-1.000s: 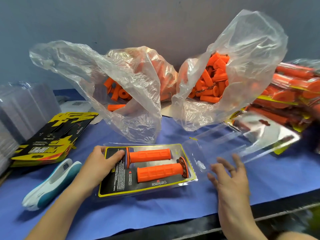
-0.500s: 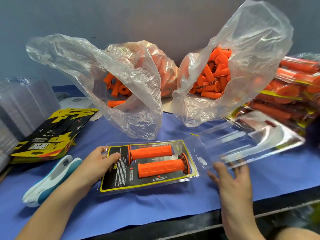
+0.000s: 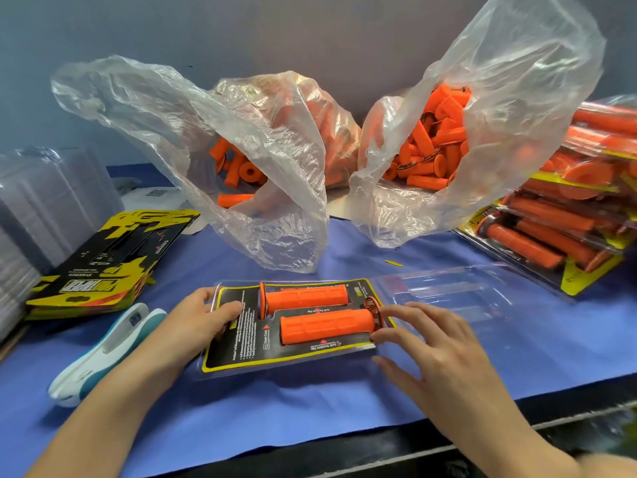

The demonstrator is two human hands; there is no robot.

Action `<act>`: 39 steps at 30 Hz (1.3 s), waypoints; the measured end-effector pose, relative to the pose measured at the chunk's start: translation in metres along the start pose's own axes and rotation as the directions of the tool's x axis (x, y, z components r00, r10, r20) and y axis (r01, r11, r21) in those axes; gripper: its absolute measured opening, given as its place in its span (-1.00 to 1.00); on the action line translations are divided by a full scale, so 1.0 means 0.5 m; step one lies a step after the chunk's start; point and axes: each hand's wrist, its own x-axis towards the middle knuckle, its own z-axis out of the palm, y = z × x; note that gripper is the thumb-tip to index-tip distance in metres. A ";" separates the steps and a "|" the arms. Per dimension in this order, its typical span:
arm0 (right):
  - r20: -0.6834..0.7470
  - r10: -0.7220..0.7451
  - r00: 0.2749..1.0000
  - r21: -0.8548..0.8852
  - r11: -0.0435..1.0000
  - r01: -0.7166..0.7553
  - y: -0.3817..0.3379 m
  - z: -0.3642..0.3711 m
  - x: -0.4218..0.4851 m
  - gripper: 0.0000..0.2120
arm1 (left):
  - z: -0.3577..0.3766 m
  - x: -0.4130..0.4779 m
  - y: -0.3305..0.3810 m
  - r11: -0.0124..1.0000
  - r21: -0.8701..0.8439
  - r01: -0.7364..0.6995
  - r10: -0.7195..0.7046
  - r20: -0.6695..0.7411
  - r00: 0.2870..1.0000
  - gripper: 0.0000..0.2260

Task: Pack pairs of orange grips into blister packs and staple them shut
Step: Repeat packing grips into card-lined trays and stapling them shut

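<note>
An open blister pack (image 3: pixel 241 357) lies on the blue cloth with a black-and-yellow card inside. Two orange grips rest on it, the rear grip (image 3: pixel 305 298) and the front grip (image 3: pixel 325 326). My left hand (image 3: pixel 193 326) holds the pack's left end, thumb on the card. My right hand (image 3: pixel 434 346) hovers with spread fingers at the front grip's right end, fingertips touching or nearly touching it. The clear lid half (image 3: pixel 448 294) lies flat to the right. A white-and-teal stapler (image 3: pixel 103 357) lies at the left.
Two clear bags of loose orange grips (image 3: pixel 241 167) (image 3: pixel 431 150) stand at the back. Finished packs (image 3: pixel 568 208) are piled at right. A stack of printed cards (image 3: pixel 103 263) and empty clear blisters (image 3: pixel 44 201) sit at left. The table edge (image 3: pixel 344 453) runs along the front.
The clear lid, lifted on my right hand before, now lies flat on the cloth. My right hand has moved left to the front grip's end. My left hand stays on the pack.
</note>
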 end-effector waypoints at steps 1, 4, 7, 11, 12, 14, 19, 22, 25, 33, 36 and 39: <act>-0.025 -0.011 1.000 -0.002 1.000 0.011 0.003 0.004 -0.003 -0.78 | -0.001 0.000 0.000 1.000 -0.001 0.002 -0.002 0.001 1.000 -0.77; -0.076 -0.052 0.996 -0.015 0.999 0.051 0.000 0.010 -0.009 -0.86 | 0.001 -0.002 0.001 1.000 0.008 -0.005 0.005 -0.003 1.000 -0.78; -0.079 -0.098 0.992 -0.054 0.994 0.093 -0.001 0.009 -0.012 -0.92 | 0.002 -0.004 0.002 1.000 0.012 -0.008 0.008 -0.003 1.000 -0.79; -0.067 -0.135 0.989 -0.003 0.991 0.135 0.006 0.009 -0.016 -0.90 | 0.004 -0.005 0.002 1.000 -0.003 0.002 -0.002 -0.019 1.000 -0.78; -0.061 -0.140 0.988 0.009 0.990 0.140 0.008 0.010 -0.017 -0.89 | 0.004 -0.005 0.002 1.000 -0.006 0.003 -0.003 -0.021 1.000 -0.77; -0.060 -0.128 0.990 0.023 0.991 0.130 0.010 0.012 -0.022 -0.88 | 0.005 -0.005 0.002 1.000 -0.004 0.003 -0.004 -0.021 1.000 -0.77; -0.054 -0.084 0.995 0.065 0.994 0.088 0.008 0.019 -0.031 -0.83 | 0.007 -0.004 0.003 1.000 -0.020 0.013 -0.014 -0.026 1.000 -0.81; -0.063 -0.024 0.998 0.078 0.997 0.029 -0.001 0.007 -0.027 -0.81 | 0.007 -0.001 0.001 0.999 -0.035 0.022 -0.023 -0.026 0.999 -0.83; -0.087 0.105 0.991 0.265 0.961 -0.078 -0.022 -0.014 -0.033 -0.85 | 0.005 0.003 -0.003 0.998 -0.048 0.027 -0.028 -0.025 0.999 -0.79; 0.349 0.882 0.317 0.875 -0.186 -0.447 -0.032 -0.026 -0.038 -0.89 | 0.005 0.011 -0.008 0.998 -0.063 0.016 -0.020 -0.059 0.998 -0.77; 0.483 0.830 0.278 0.866 -0.406 -0.292 -0.028 -0.031 -0.026 -0.61 | 0.004 0.009 -0.010 0.998 -0.051 0.031 -0.032 -0.025 0.999 -0.78; 0.491 0.822 0.288 0.864 -0.417 -0.283 -0.022 -0.031 -0.006 -0.43 | 0.006 0.004 -0.009 1.000 -0.027 -0.002 0.001 -0.037 0.999 -0.79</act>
